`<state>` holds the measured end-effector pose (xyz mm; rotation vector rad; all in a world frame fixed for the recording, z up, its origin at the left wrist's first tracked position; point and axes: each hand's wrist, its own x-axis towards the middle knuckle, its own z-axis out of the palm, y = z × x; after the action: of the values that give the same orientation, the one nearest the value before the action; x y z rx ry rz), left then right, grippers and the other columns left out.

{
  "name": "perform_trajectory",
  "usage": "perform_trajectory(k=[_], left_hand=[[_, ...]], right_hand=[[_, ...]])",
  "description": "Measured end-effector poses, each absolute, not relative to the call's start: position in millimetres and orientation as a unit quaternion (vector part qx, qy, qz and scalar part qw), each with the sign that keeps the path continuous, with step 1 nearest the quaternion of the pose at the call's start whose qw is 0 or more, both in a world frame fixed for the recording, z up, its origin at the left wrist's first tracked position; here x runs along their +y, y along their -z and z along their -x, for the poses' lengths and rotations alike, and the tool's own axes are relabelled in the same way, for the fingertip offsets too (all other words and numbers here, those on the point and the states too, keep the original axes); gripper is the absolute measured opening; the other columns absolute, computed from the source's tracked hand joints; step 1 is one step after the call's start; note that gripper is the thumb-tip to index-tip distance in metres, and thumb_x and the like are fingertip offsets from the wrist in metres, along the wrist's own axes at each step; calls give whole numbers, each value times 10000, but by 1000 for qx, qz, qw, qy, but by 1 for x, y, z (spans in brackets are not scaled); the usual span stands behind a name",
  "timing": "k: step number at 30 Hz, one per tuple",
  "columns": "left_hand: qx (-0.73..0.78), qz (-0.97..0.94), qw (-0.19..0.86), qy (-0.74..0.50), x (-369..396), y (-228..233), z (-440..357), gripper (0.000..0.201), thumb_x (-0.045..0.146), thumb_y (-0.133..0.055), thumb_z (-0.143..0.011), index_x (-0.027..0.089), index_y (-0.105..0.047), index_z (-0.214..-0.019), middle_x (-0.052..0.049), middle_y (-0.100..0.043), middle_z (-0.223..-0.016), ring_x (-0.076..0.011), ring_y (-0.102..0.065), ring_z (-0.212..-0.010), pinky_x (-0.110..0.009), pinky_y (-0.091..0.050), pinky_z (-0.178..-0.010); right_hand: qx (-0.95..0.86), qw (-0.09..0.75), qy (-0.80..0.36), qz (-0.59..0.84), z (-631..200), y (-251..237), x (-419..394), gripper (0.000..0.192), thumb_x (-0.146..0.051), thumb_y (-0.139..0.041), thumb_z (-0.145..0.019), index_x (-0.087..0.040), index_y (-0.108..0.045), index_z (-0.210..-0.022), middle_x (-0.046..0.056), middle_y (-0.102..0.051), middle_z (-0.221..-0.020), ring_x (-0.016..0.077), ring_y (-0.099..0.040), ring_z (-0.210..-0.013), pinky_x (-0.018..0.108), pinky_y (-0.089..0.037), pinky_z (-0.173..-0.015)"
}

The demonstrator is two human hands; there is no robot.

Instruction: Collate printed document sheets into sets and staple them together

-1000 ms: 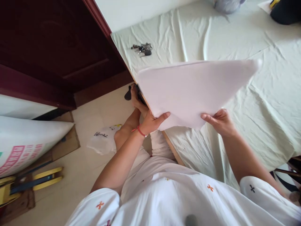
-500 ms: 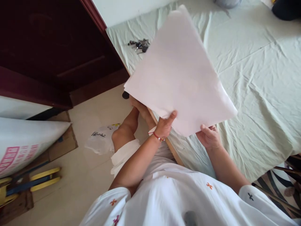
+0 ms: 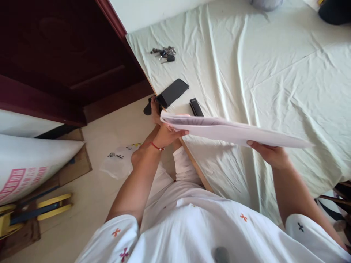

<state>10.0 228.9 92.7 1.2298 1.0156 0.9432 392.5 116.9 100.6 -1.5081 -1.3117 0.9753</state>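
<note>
Paper point(image 3: 233, 132) is being held nearly flat, edge-on to the camera, just above the near edge of the bed point(image 3: 274, 65). The left hand point(image 3: 166, 134) is pinching its left corner, grip clamped on the sheet, thumb on top. Beyond it a phone point(image 3: 172, 92) and a small dark case point(image 3: 196, 107) are lying near the bed's edge, keys point(image 3: 164, 53) farther back. The right hand point(image 3: 270, 153) is supporting the sheet from below, fingers closed on its underside. Held only at the ends, the paper is likely sagging mid-span and could crease or slip.
</note>
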Motion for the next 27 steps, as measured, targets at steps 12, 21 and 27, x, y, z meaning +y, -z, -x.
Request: perform_trajectory(k=[12,21,27], left_hand=[[437,-590,575,-362,228,-90,-21,601,594,-928,-622,179,-814,-1042,-117,-825,-1072,-299,-729,-1071,-454,-573,-1036],[457,-446,666,-386,205,-71,-27,518,615,-907,-684,136,-795,-845,-69,-801,-804,-220,-732,-747,-329,-597,-690],[440,-289,698,-486,188,-66,-38,517,492,-981,-620,199,-815,-1013,-71,-833,-972,-256,-771,-937,-361,-594,-857]], right_hand=[[-495,466,-396,617,-384,-85,120,266,-456,-894,-797,-259,-820,-959,18,-808,-956,237,-759,-895,438,-652,-927],[-262,555,-445,652,-365,-89,117,530,-386,-988,-651,-236,-762,-1106,56,-808,-1082,297,-764,-1091,419,-680,-914],[-200,569,-463,649,-345,-75,108,593,-417,-1003,-603,-217,-750,-1100,77,-802,-1106,319,-746,-1151,444,-676,-930]])
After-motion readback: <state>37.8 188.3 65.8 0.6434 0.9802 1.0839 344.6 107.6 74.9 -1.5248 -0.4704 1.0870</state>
